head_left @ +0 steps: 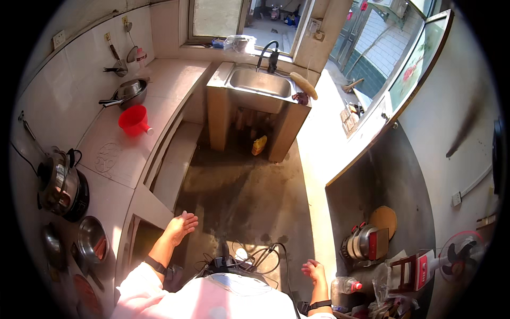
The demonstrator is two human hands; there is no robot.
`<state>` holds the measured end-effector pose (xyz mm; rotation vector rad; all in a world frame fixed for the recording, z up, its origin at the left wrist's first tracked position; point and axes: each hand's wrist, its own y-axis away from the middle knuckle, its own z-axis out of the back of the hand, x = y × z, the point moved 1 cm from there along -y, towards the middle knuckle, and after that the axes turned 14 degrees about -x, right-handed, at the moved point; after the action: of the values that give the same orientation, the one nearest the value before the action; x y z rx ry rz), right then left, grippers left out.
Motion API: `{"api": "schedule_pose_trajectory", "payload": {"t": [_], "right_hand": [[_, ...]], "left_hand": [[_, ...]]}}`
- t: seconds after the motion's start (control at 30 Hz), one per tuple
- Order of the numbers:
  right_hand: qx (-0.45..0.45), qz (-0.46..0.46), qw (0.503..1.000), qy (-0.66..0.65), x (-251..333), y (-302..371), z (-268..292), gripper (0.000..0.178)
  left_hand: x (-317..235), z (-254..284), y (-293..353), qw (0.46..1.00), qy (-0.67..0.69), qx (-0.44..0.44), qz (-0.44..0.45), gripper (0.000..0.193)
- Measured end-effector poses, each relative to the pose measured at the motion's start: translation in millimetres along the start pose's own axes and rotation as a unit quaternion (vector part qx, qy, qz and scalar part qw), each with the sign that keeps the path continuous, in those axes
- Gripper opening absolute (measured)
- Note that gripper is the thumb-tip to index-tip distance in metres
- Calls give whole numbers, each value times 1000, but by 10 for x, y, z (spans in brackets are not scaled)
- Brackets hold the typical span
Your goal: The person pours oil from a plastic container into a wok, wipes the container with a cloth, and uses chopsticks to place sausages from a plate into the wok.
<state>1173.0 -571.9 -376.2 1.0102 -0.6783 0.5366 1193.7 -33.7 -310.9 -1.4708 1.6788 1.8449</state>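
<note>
My left hand (179,227) is held out over the floor beside the counter's lower opening, fingers stretched and holding nothing. Lower on the right, my right hand (314,271) hangs in the air, its fingers loosely apart with nothing between them. Both wrists wear dark bands. On the counter (114,173), ahead of my left hand, rests a red plastic dipper (134,120). Close to my right hand lies a clear plastic bottle (346,285) with a red cap.
A steel sink (260,82) with a black faucet (272,58) stands ahead; a long pale gourd-like thing (304,85) lies at its edge. An electric pot (56,183) and a steel bowl (92,239) sit left. At right are an open door (393,106), stacked pots (361,242) and a fan (461,255).
</note>
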Motion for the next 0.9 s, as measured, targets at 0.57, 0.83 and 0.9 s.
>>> {"api": "schedule_pose_trajectory", "payload": {"t": [0.57,0.83,0.9], "right_hand": [[4,162,984,77,3798,-2825,-1353,34],[-11,226,972,69,5171,-4044,-1634,32],[22,227,971,75,5489,-4436,-1852,32]], "left_hand": [[-2560,-3687,-3640,812,-373,164,-418,37],[-3123,-5782,-4808,667,-494,168,-532,52],[-3117,-6182,-5061,633,-539,151,-534,56]]}}
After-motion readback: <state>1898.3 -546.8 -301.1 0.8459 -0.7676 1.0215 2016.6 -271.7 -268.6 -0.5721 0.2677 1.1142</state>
